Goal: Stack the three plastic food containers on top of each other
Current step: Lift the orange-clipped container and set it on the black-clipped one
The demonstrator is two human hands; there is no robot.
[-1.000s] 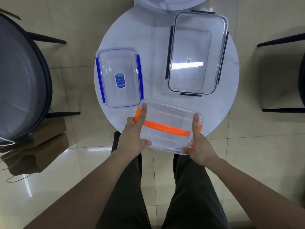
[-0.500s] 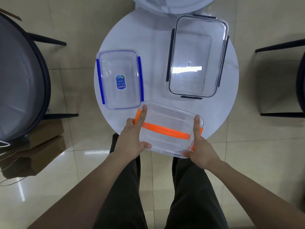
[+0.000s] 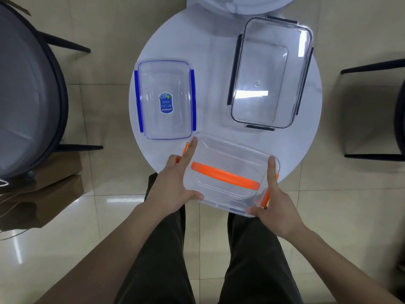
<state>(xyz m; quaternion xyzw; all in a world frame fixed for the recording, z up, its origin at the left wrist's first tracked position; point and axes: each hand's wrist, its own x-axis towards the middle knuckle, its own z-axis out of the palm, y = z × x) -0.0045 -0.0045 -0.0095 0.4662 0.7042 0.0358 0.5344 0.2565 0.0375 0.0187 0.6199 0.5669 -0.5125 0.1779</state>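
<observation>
Small round white table [image 3: 214,51], seen from above, person seated at its near edge, dark trousers below.

Three clear rectangular plastic food containers, all lidded, nothing visible inside any of them.
- Clear container with blue side clips [image 3: 165,99]: left part of the table, long axis running away from the viewer, blue label at the centre of its lid. Flat on the table.
- Larger clear container with dark clips [image 3: 269,73]: right part of the table, tilted slightly clockwise, dark clips on all four sides. Bright light reflection across its lid. Flat on the table, apart from the other two.
- Clear container with orange handle and orange clips [image 3: 230,178]: nearest the viewer, at the near rim of the table and overhanging it toward the lap, skewed so the right end sits lower in the view. Its far left corner lies just beside the blue-clipped container's near corner.

Left hand [image 3: 175,183]: closed on the left short end of the orange container, forefinger stretched along the end, thumb on the near edge.
Right hand [image 3: 276,202]: closed on the right short end, forefinger straight up along the side, thumb at the near corner.

Whether the orange container rests on the table or is lifted just off it, cannot tell.
</observation>
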